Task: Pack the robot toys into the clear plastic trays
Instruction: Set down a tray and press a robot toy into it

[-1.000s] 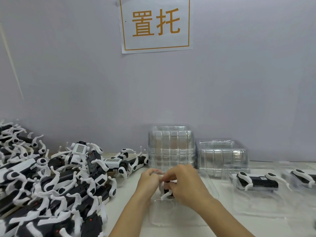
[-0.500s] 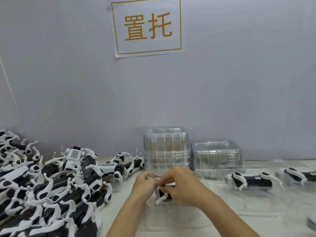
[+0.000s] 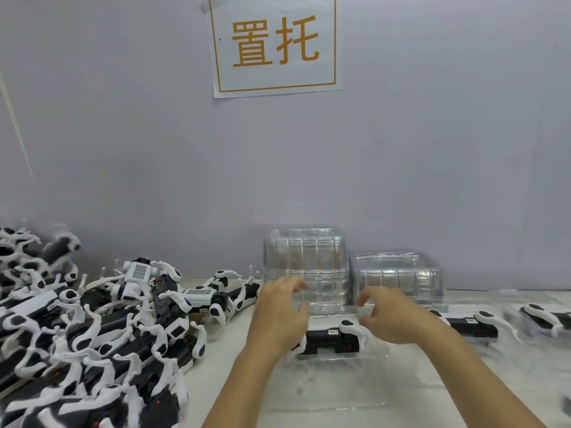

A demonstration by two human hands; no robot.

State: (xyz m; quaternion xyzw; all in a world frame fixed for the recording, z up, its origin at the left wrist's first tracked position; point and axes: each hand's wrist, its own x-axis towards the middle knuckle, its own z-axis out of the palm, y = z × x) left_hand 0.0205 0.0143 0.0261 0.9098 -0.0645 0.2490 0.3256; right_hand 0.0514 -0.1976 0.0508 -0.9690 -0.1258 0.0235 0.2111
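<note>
A black-and-white robot toy point(image 3: 329, 339) lies on its side in a clear plastic tray point(image 3: 333, 384) on the bench point(image 3: 222, 359), directly in front of the person. The left hand point(image 3: 279, 316) hovers over the toy's left end with fingers spread and loosely curved, holding nothing. The right hand point(image 3: 391, 316) hovers just above the toy's right end, its fingers loosely curled and its thumb near the fingertips, with nothing held between them.

Behind the hands, against the grey wall, stand two stacks of empty clear trays: a taller stack point(image 3: 304, 267) and a lower stack point(image 3: 398, 278) just to its right. Further right on the bench, two more toys lie in trays, one point(image 3: 469, 327) near the right forearm and another point(image 3: 547, 319) at the edge of view. On the left, a large pile of loose robot toys point(image 3: 92, 335) covers the bench. A paper sign point(image 3: 275, 44) with orange characters hangs on the wall above.
</note>
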